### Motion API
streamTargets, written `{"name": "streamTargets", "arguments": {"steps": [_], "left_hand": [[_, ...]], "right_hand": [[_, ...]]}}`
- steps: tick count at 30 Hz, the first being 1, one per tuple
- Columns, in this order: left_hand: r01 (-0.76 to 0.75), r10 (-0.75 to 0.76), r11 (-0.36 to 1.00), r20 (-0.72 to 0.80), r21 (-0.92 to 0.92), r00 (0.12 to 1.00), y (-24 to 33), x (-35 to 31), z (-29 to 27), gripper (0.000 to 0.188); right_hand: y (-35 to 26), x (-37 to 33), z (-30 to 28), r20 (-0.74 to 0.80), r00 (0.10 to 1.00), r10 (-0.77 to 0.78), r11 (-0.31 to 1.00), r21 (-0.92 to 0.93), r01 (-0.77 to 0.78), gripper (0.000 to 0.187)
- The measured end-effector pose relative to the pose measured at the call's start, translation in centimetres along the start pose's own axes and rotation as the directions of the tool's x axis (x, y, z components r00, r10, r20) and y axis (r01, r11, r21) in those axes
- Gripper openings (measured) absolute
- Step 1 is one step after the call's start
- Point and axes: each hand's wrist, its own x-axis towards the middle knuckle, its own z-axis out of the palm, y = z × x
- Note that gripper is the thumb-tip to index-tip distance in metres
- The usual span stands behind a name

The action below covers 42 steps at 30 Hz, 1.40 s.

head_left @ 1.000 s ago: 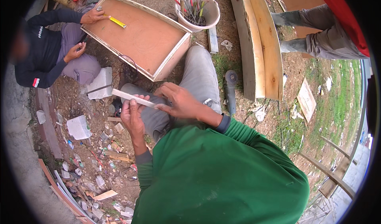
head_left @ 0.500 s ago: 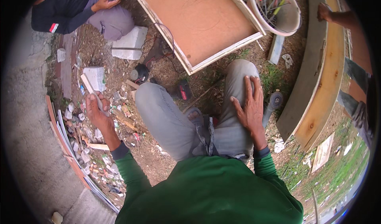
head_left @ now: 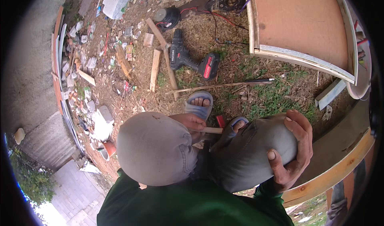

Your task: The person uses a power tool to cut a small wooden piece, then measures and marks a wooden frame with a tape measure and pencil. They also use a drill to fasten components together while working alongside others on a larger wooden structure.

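Note:
My left hand reaches around behind my left knee and shows between my legs, partly hidden by the knee. Its fingers are closed on a short, thin wood strip, whose pale end sticks out toward my sandalled feet. Cupped over my right knee is my right hand, fingers apart and holding nothing. Beyond my feet a black cordless drill with a red-marked battery lies on its side. A small red object is on the ground between my sandals.
A shallow wooden tray-like frame stands at the far right, with a white bucket beside it. Long curved boards run along the right. Wood sticks, a round black device with wires, and rubble litter the ground.
My left hand has gone from out at the left to between my legs, still with the wood strip. My view has shifted left and lower; my right hand still rests on the knee.

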Motion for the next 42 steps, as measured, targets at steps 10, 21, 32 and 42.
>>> {"name": "streamTargets", "arguments": {"steps": [10, 21, 32, 42], "left_hand": [[-0.147, 0.121, 0.986, -0.275, -0.076, 0.954, -6.8, -10.8, -6.5, 0.041], [-0.705, 0.592, 0.709, -0.533, -0.012, 0.604, -11.5, -12.9, -13.5, 0.036], [-0.678, 0.673, 0.556, -0.739, 0.48, 0.03, -4.9, -19.9, -29.1, 0.043], [0.342, 0.579, 0.784, -0.411, 0.518, -0.704, 0.9, -25.7, -45.8, 0.035]], "right_hand": [[-0.9, -0.9, 1.4, -0.103, 0.993, 0.062, 0.995, 0.088, -0.053, 0.071], [-7.5, -1.0, 6.1, -0.277, 0.94, 0.197, 0.95, -0.181, -0.253, 0.073], [-9.0, -3.4, 19.9, -0.354, 0.86, 0.369, 0.895, -0.113, -0.431, 0.065], [-7.7, -3.8, 28.8, -0.073, 0.787, 0.613, 0.78, 0.218, -0.587, 0.06]]}}
